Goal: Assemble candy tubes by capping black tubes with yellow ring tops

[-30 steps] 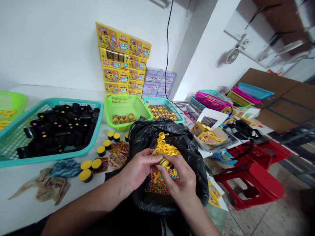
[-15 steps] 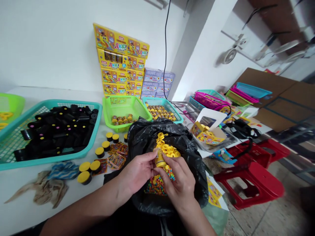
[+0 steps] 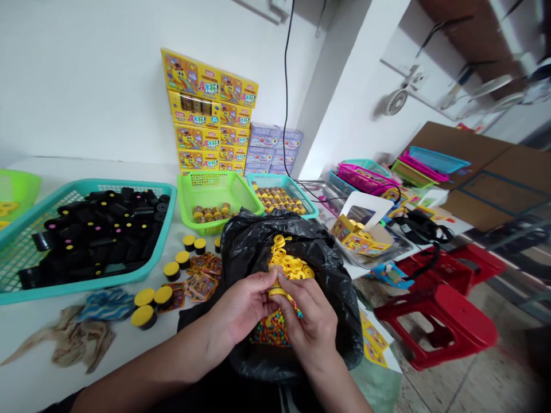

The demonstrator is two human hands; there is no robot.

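Both hands are closed on one small jar with a yellow rim, above a container lined with a black plastic bag. My left hand pinches it from the left, with the thumb at its top. My right hand grips it from the right, and the fingers cover most of it. Beneath the hands lie many small coloured balls inside the bag. Yellow plastic pieces with round loops are heaped at the far side of the bag.
At left a teal basket holds black cylinders. A green basket and a blue basket hold small jars. Black tubs with yellow lids, cards and a rag lie on the table. A red stool stands right.
The jar has tipped and sits deeper between the fingers, so less of it shows. Both hands remain closed on it. The view has shifted slightly.
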